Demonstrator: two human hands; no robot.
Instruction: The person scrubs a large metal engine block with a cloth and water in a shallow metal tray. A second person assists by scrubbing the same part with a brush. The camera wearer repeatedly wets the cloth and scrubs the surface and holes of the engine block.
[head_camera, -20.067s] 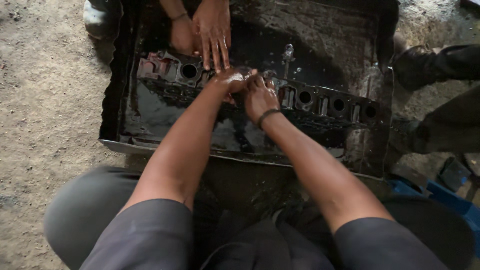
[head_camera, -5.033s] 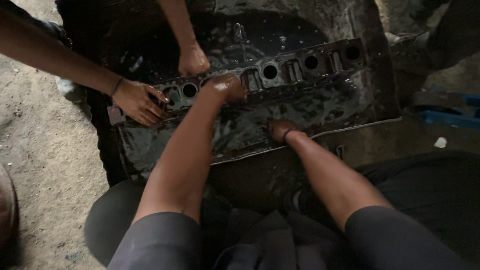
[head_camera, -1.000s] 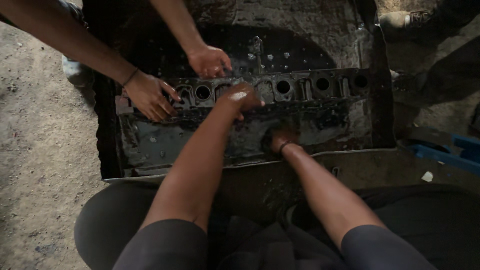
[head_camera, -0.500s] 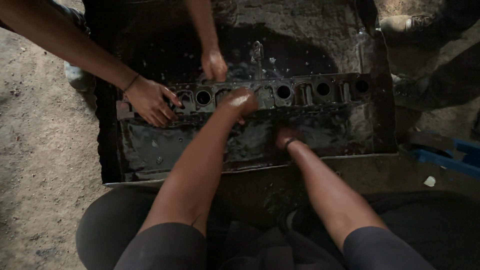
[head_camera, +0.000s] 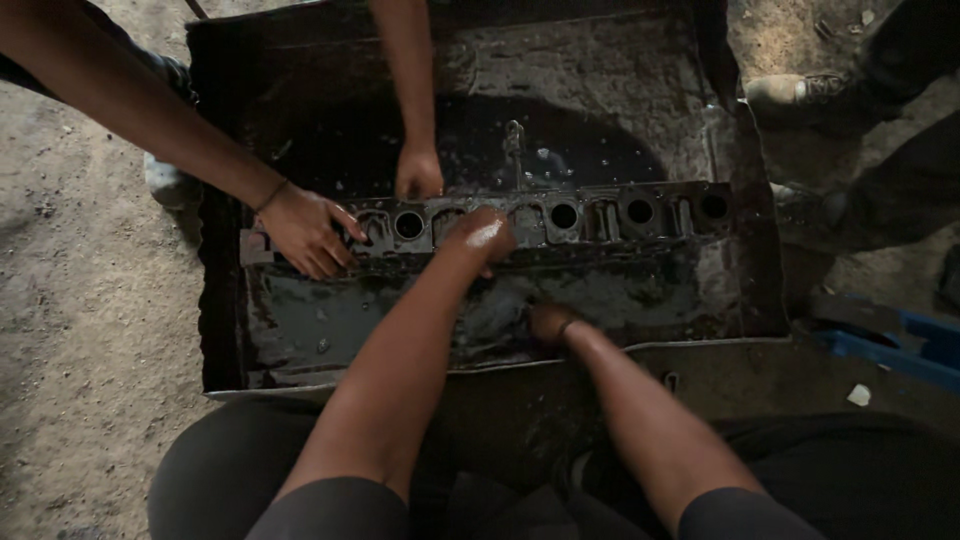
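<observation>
The long dark oily metal engine head (head_camera: 560, 215) is hemmed by the black tray's rim (head_camera: 215, 300); open room at 3 o'clock. Left hand (head_camera: 480, 235) is pressed closed on it; right hand (head_camera: 548, 322), at 5 o'clock, fingers' state cannot be told.

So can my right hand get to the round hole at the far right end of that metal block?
Probably yes. The right hand is low in the tray, and nothing lies between it and the hole; the other person's hands are further left.

Four hands are counted: the left hand (head_camera: 480, 235), the right hand (head_camera: 548, 322) and two co-worker hands (head_camera: 305, 230) (head_camera: 418, 175). One cylinder head (head_camera: 600, 215) and one metal tray (head_camera: 230, 375) are seen.
</observation>
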